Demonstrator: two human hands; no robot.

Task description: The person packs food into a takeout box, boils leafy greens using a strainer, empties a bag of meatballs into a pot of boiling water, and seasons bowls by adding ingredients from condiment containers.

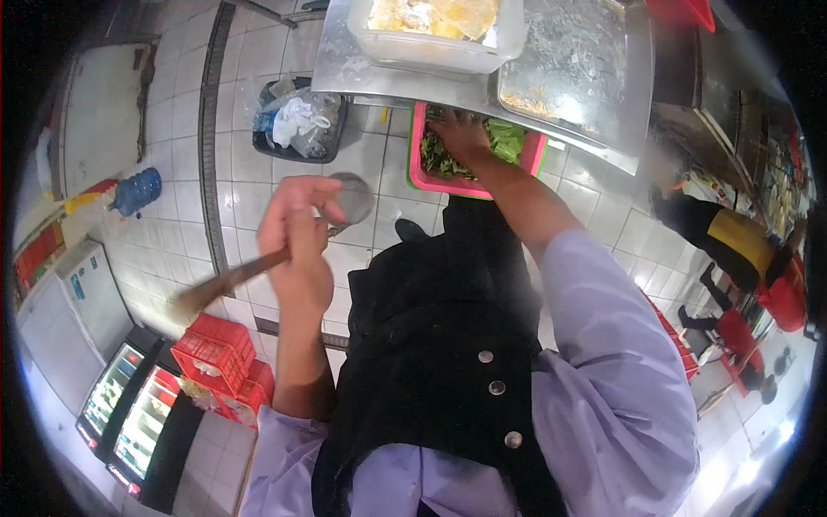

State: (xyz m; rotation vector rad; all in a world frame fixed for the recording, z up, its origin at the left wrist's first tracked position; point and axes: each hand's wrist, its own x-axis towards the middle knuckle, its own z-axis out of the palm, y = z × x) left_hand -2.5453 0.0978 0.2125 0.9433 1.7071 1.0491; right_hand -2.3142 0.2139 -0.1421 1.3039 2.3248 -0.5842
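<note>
My left hand (301,241) is closed around the wooden handle (233,283) of a round wire-mesh strainer. The strainer's mesh (351,198) shows just beyond my fingers, over the tiled floor. My right hand (461,138) reaches down into a pink basket (482,191) that sits below the edge of the steel counter. Green leaves (506,140) fill the basket, and some dark leafy pieces lie on its left side. The fingers of my right hand look spread over the leaves; their tips are partly hidden among them.
On the steel counter (345,73) stand a plastic tub (405,47) with white and yellow contents and a metal tray (568,60). A black bin (306,155) holds plastic waste. Red crates (215,353) stand lower left. A person (715,228) is at the right.
</note>
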